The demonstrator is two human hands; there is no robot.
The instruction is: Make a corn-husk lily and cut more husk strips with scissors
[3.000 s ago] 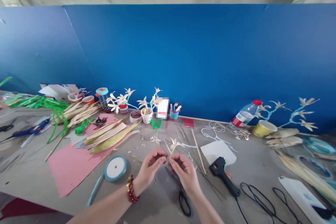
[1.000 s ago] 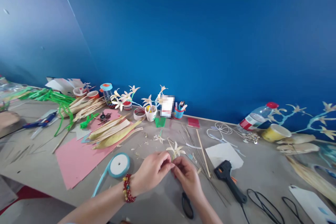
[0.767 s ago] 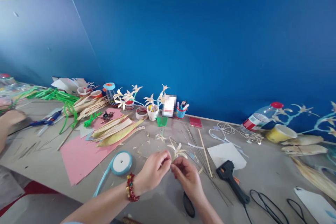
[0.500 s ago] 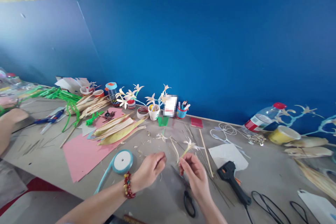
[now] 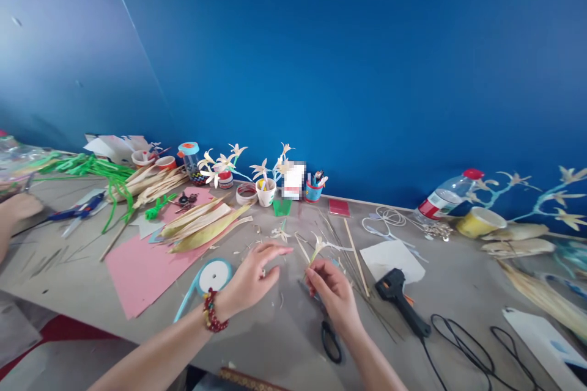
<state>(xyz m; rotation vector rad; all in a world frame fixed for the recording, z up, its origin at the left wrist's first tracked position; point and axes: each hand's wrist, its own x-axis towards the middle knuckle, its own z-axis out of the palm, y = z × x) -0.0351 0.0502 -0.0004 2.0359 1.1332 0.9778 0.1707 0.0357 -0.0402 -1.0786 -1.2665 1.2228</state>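
My right hand pinches a small handmade flower by its lower end, its pale petals spreading above the fingertips. Left of it, my left hand hovers over the table with fingers stretched and thumb apart, holding nothing. Behind the left wrist lies a roll of light blue ribbon with a loose tail. Scissors lie beneath my right hand, their black handle showing and the blades partly hidden. Another pale flower rests on the table beyond my hands.
Dried corn husks lie on pink paper at left. A black glue gun with its cord is at right, beside white paper. Cups with flowers and a bottle line the blue wall. A co-worker's hand is far left.
My left hand has opened from a closed curl, its fingers now stretched toward the right. My right hand still pinches the flower, slightly left and lower-tilted. The whole view has shifted a little.
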